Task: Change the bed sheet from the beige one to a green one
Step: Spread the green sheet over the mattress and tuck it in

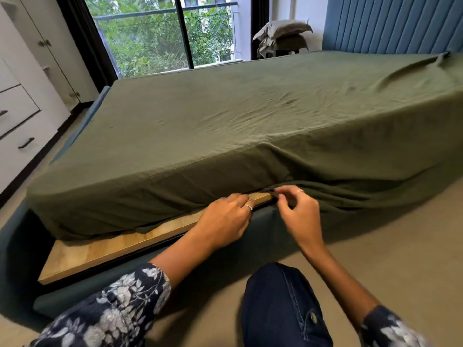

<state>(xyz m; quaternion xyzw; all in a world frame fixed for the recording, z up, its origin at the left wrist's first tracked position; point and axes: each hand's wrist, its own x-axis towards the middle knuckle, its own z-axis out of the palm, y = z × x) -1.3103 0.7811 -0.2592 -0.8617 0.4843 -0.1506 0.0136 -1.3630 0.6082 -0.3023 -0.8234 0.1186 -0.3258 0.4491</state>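
A green sheet [250, 116] covers the whole mattress and hangs down its near side. To the left its lower edge is tucked under the mattress; to the right it drapes loose over the bed frame. My left hand [225, 219] lies palm down on the wooden base board [105, 249] at the mattress's bottom edge, its fingertips pushed under the sheet's hem. My right hand [298, 209] pinches the sheet's hem between thumb and fingers just right of the left hand. No beige sheet shows on the bed.
A blue padded headboard [390, 23] stands at the back right. Grey-green pillows [283, 36] are piled beside the bed near the window [162, 33]. White drawers and cupboards [22, 103] line the left wall. My knee [283, 306] is on the beige floor.
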